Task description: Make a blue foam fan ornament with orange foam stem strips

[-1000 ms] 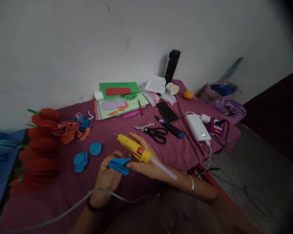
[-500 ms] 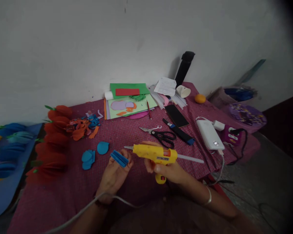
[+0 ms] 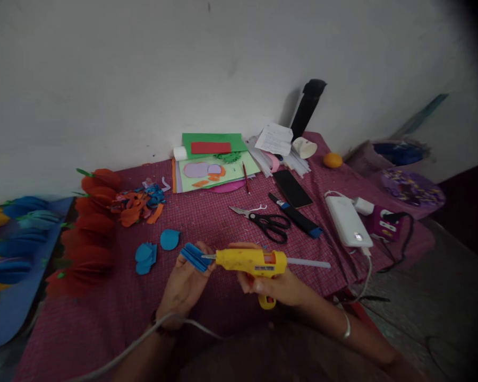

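Observation:
My left hand (image 3: 183, 286) pinches a folded stack of blue paper pieces (image 3: 194, 257) between thumb and fingers, palm up. A yellow hot glue gun (image 3: 250, 263) is gripped in my right hand (image 3: 273, 286), lying level with its metal tip touching the blue stack. A clear glue stick (image 3: 308, 262) juts out of the gun's back. The gun's grey cord (image 3: 143, 337) runs under my left wrist toward the lower left.
On the red checked cloth (image 3: 103, 307) lie loose blue paper discs (image 3: 155, 246), orange and blue scraps (image 3: 137, 204), black scissors (image 3: 269, 223), a craft knife (image 3: 297, 215), a phone (image 3: 292, 189), a white power bank (image 3: 346, 222), coloured paper sheets (image 3: 213, 162). Red paper flowers (image 3: 87, 228) line the left edge.
My right hand turned the glue gun from a tilted hold to level and brought its tip onto the blue stack. The camera view shifted slightly left.

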The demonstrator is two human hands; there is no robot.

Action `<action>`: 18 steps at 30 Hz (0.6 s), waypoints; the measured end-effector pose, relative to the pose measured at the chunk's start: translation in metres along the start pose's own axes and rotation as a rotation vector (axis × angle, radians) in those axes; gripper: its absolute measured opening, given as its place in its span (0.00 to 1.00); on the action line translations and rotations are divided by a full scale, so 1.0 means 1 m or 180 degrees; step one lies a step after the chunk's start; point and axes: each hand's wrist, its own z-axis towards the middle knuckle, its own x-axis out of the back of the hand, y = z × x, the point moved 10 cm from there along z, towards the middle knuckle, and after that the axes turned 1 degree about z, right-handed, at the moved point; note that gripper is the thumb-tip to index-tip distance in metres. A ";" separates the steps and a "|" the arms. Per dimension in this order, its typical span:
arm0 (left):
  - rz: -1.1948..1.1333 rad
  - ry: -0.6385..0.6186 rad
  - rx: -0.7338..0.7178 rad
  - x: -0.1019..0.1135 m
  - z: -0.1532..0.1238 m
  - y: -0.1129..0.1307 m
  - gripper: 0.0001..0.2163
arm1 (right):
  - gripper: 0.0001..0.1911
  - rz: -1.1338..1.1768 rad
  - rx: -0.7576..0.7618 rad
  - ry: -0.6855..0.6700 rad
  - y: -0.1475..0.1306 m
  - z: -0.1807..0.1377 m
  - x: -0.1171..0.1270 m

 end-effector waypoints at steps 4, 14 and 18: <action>0.0047 0.0040 0.0029 -0.002 0.000 0.001 0.10 | 0.39 0.0023 0.0034 -0.0011 0.001 0.000 0.001; 0.1187 -0.0279 -0.0879 -0.011 -0.010 0.028 0.04 | 0.34 -0.0860 0.0371 -0.0081 -0.023 -0.011 -0.011; 0.1677 -0.0513 -0.1338 -0.020 -0.021 0.041 0.03 | 0.35 -0.2072 0.0682 -0.0002 -0.043 -0.020 -0.017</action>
